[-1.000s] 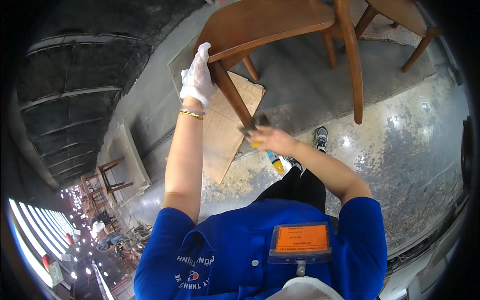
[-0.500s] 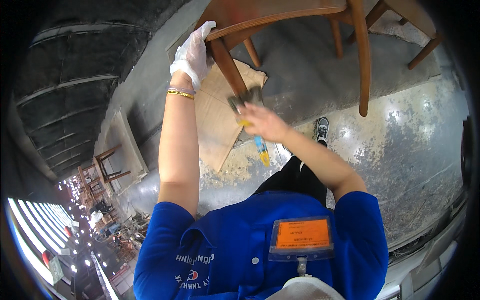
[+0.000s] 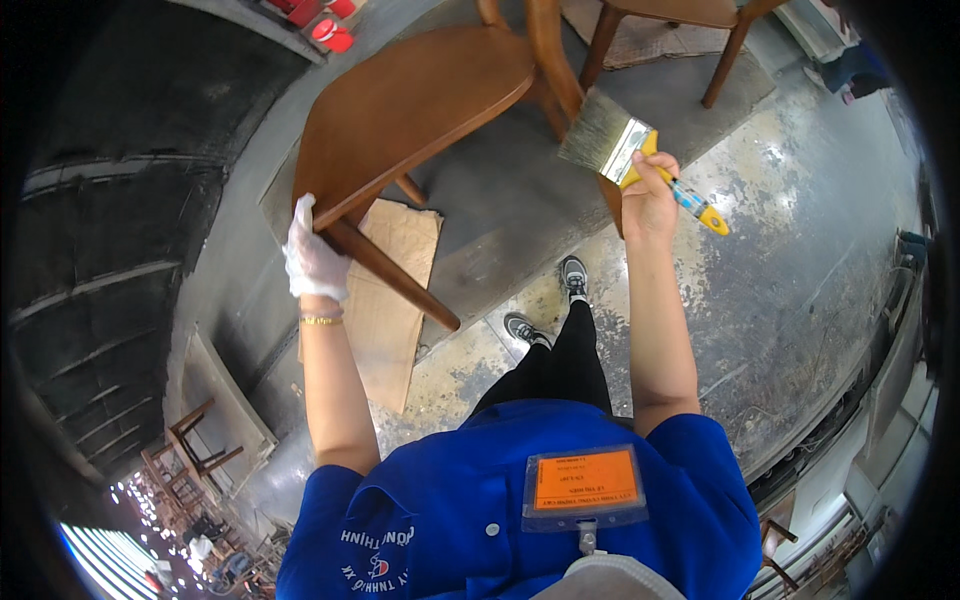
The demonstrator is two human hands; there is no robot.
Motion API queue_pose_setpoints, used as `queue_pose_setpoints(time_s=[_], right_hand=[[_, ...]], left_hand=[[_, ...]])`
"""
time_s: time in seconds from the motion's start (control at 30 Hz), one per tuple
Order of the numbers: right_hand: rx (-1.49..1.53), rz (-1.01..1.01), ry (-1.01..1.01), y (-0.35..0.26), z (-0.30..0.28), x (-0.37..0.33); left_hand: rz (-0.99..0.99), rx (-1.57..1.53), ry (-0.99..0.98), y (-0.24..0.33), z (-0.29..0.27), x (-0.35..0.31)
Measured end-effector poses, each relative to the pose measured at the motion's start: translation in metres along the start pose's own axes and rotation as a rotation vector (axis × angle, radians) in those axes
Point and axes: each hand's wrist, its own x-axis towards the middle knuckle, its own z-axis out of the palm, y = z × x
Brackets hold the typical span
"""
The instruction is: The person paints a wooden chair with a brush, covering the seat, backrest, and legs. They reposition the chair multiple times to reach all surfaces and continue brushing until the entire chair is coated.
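Note:
A brown wooden chair (image 3: 410, 100) stands tilted in front of me, its seat and front legs toward me. My left hand (image 3: 316, 258), in a thin white glove, grips the chair at the seat's near left corner, above a leg. My bare right hand (image 3: 650, 198) is closed around the yellow handle of a wide paintbrush (image 3: 622, 145). The brush's grey bristles point up and left, right beside the chair's back upright; I cannot tell whether they touch it. Part of the handle's end, with blue tape-like wrapping, sticks out past my fingers.
Cardboard (image 3: 385, 310) lies on the floor under the chair. A second wooden chair (image 3: 680, 12) stands beyond, at the far right. Red buckets (image 3: 332, 36) are at the far left. A leaning board (image 3: 228, 390) and more chairs (image 3: 205, 440) stand at left. Another person (image 3: 855, 72) is partly visible far right.
The brush has moved from the near left leg rightward and up to the chair's back upright. The chair has turned and shifted left, my left hand still on its corner.

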Motion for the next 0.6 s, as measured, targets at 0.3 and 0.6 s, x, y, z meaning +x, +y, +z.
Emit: queue_pose_setpoints(time_s=[0.3, 0.6], right_hand=[[-0.561, 0.041, 0.584, 0.045, -0.189, 0.001], [-0.647, 0.278, 0.131, -0.018, -0.112, 0.041]], left_hand=[[-0.286, -0.178, -0.375, 0.031, -0.013, -0.038], [-0.499, -0.779, -0.581, -0.032, 0.051, -0.080]])
